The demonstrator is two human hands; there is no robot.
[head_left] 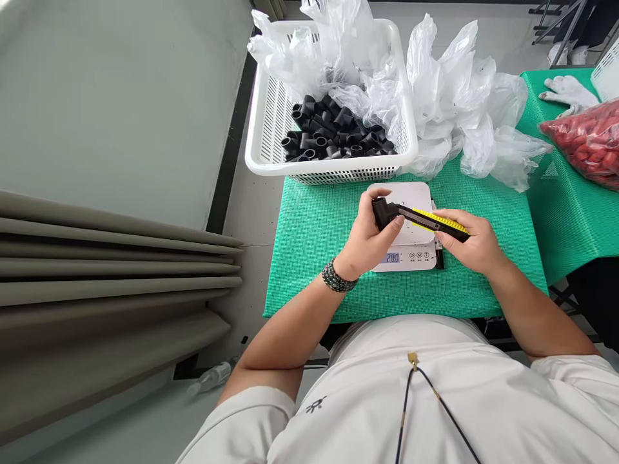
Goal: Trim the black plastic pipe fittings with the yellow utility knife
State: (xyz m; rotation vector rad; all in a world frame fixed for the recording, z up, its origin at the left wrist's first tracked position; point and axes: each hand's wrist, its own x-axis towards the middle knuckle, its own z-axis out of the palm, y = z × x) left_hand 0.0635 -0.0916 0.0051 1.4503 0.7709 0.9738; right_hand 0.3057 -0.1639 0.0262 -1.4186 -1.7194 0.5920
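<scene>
- As we look down over the green mat (309, 270), our left hand (370, 235) is closed around a black elbow (383, 212), fingers wrapped over it and thumb on the near side.
- Our right hand (468, 240) is nearly closed, pinching the dark grip end of a yellow-and-black knife (438, 220) between fingers and thumb.
- The knife runs from that hand to the elbow, and its narrow end meets the elbow's mouth, held in the air above the scale.
- Both hands and the elbow sit near the mat's middle, over the white scale (403, 258), whose display reads about 28.0.
- A beaded bracelet (339, 276) circles our left wrist.
- At the mat's far edge stands a white slotted basket (271, 122), holding a heap of black fittings (333, 129) with plastic bags (333, 58) bunched over them.
- More plastic bags (464, 109) lie just beside the basket, spilling over the mat's far right corner.
- On a second green mat (565, 219) off the right edge lie a clear bag of red parts (587, 145) and a white glove (568, 90), the parts too packed to tell apart.
</scene>
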